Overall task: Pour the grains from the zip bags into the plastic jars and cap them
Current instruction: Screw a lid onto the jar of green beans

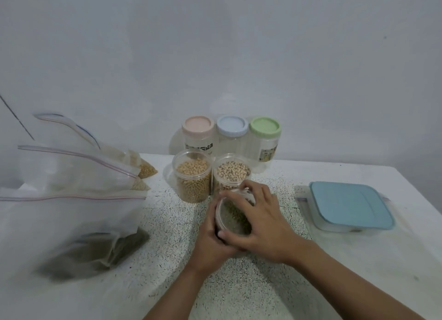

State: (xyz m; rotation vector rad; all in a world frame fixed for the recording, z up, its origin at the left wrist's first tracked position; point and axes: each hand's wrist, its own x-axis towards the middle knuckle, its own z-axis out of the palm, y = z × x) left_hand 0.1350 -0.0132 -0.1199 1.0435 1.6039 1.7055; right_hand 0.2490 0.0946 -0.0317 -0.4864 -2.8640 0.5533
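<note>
Across the speckled white tabletop (334, 271), the left side is taken by three zip bags. The nearest bag (71, 224) holds dark green grains in its bottom corner, and two paler bags (95, 166) lie behind it.

On the right sits a flat box with a blue lid (349, 204). Against the wall stand three capped jars (232, 137) with pink, blue and green lids. Just before them stand two uncapped jars, side by side and touching: the yellow-bean jar (192, 181) and the speckled-bean jar (231, 173).

Nearer the middle, both hands hold the green-grain jar (234, 214), which is tilted. The left hand (210, 243) cups its lower side, its grip wrapped round the wall. The right hand (263, 224) clamps it from the right, fingers curled over the far rim and thumb on the near edge. Whether a lid is on it cannot be told.
</note>
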